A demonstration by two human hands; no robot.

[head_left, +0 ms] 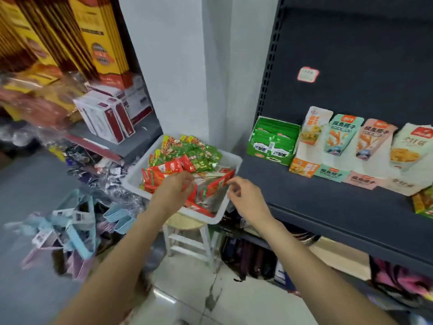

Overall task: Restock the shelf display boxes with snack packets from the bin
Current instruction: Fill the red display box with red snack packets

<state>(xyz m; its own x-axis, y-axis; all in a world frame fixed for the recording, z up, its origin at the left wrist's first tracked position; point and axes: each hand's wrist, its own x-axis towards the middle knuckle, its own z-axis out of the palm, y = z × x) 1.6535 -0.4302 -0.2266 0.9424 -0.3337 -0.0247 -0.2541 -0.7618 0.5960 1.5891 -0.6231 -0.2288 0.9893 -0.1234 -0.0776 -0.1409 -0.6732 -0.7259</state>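
A white plastic bin sits on a white stool, heaped with red and green snack packets. My left hand is closed around a fanned stack of red packets held over the bin's near corner. My right hand pinches the stack's right edge between thumb and fingers. To the right, on the dark shelf, stands a green display box filled with green packets. Beside it is a row of display boxes with upright header cards.
The white stool stands on a tiled floor between two shelving units. Light blue and pink baskets lie on the left counter. White and maroon boxes sit on the left shelf. A price tag hangs on the back panel.
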